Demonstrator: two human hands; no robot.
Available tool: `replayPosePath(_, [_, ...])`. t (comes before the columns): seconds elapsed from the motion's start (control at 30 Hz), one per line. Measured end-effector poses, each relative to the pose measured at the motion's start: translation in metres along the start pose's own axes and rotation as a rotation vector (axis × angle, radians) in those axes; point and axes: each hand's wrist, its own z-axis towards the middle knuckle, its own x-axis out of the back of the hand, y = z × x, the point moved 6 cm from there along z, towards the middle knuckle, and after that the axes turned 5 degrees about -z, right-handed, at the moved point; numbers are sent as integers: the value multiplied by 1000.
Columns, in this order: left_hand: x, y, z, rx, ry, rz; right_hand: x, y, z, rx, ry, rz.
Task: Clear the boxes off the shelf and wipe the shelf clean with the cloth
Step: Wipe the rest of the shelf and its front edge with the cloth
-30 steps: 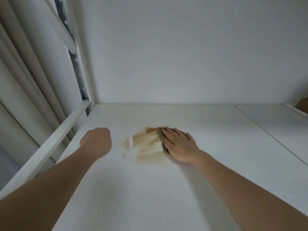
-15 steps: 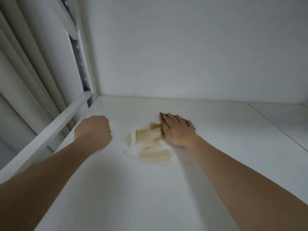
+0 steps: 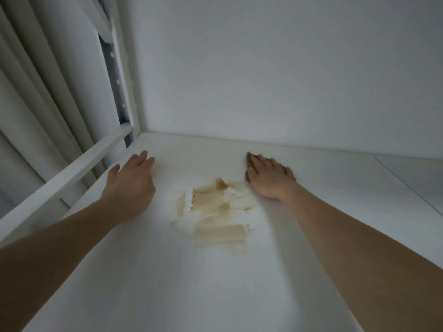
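Brown cloth (image 3: 248, 165) peeks from under right hand (image 3: 268, 178) on shelf (image 3: 215, 283).

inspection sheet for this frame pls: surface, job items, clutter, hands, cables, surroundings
Surface: white shelf with a brownish smeared stain between the hands; a seam in the board at far right.
Job's things: dark cloth pressed under the right hand, only its edge showing, just beyond the stain near the back wall. Boxes: nothing seen.
Clutter: nothing seen apart from a few tiny specks.
Hands: left hand flat on the shelf, fingers straight, holding nothing; right hand flat on the cloth, fingers extended.
Cables: nothing seen.
Surroundings: white back wall; white side rail and perforated metal upright at left; pale curtain beyond them.
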Motion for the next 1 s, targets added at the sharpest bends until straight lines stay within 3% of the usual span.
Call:
replayPosePath(0.1, [-3, 11, 9, -5, 7, 33, -9, -51, -18, 223, 37, -24])
replayPosePath(0.2, [-9, 13, 17, -23, -11, 47, -12, -41, -30, 334, 25, -7])
replayPosePath(0.37, [-22, 3, 21, -23, -49, 65, 3, 39, 14, 14, 33, -40])
replayPosePath(0.47, [-25, 4, 23, -18, -61, 54, 1, 20, 40, -65, 15, -13])
replayPosePath(0.63, [-29, -2, 25, -5, -116, 60, -4, -73, 42, 202, 26, -23])
replayPosePath(0.73, [-29, -2, 24, -6, -140, 54, -11, -69, 38, 345, 24, -27])
replayPosePath(0.8, [-30, -1, 23, -6, -152, 47, -7, -30, 47, 287, 63, -41])
replayPosePath(0.9, [-31, -1, 24, 1, -148, 40, 4, 32, 59, -37, 63, -16])
replayPosePath(1.0, [-31, -1, 25, 7, -124, 37, 7, 27, 68, -154, 29, -9])
